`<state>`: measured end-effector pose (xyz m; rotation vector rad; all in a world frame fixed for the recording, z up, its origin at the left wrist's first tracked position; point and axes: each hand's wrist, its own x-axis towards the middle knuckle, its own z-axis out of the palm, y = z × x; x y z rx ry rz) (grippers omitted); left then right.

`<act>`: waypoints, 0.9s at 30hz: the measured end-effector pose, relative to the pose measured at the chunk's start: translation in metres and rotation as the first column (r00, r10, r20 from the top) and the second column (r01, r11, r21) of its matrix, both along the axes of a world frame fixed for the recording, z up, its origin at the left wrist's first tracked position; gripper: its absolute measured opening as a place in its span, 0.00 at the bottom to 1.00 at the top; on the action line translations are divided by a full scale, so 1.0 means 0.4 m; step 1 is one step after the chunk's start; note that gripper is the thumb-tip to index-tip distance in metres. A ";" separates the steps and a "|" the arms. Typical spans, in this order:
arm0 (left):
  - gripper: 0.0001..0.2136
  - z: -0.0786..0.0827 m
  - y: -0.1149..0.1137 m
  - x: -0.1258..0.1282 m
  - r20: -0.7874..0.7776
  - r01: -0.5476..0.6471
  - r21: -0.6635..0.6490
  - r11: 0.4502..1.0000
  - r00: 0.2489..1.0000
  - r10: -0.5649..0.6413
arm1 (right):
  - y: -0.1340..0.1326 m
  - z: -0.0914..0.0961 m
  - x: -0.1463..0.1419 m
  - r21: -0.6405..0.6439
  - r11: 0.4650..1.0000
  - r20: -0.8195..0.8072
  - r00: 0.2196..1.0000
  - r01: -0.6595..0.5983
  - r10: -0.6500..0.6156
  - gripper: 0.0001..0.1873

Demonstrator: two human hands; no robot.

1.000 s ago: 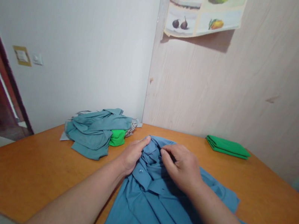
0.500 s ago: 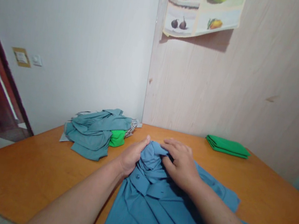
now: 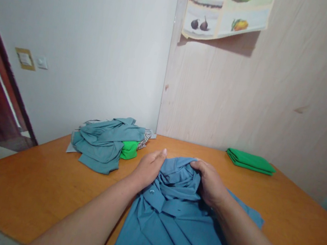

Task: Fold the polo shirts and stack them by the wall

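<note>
A blue collared shirt (image 3: 170,235) lies on the wooden table, its body spread toward me and its collar end facing the wall. My left hand (image 3: 150,168) grips the bunched cloth at the left of the collar, thumb up. On the opposite side, my right hand (image 3: 210,182) pinches the upper edge of the same cloth between thumb and fingers. Between the hands the fabric gathers into an open, wrinkled hollow. A button shows on the collar's left point and a buttonhole on the right one. Most fingertips are hidden behind the cloth.
A crumpled pile of teal clothes (image 3: 101,141) sits at the back left, with a bright green cloth (image 3: 129,150) tucked in it. A folded green cloth (image 3: 250,161) rests at the back right of the table (image 3: 76,200). A fruit poster (image 3: 227,12) hangs on the wall.
My right hand has moved right and turned, from lying over the bunched cloth to pinching its edge. The gathered fabric has been spread wider between my hands.
</note>
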<state>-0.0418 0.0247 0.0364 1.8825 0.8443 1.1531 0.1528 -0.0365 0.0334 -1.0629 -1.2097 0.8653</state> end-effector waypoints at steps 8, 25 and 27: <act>0.14 0.031 -0.053 -0.002 -0.150 -0.057 0.532 0.845 0.976 0.160 | -0.001 0.007 0.003 -0.030 0.998 -0.126 0.991 -0.047 0.043 0.12; 0.11 0.038 -0.027 -0.015 -0.045 -0.089 0.482 0.871 0.991 0.126 | -0.013 0.034 0.005 -0.017 0.999 -0.143 0.989 -0.030 0.027 0.19; 0.11 0.036 -0.025 -0.016 -0.025 -0.076 0.449 0.890 0.995 0.098 | -0.015 0.036 0.004 -0.013 1.000 -0.122 0.992 -0.025 0.023 0.20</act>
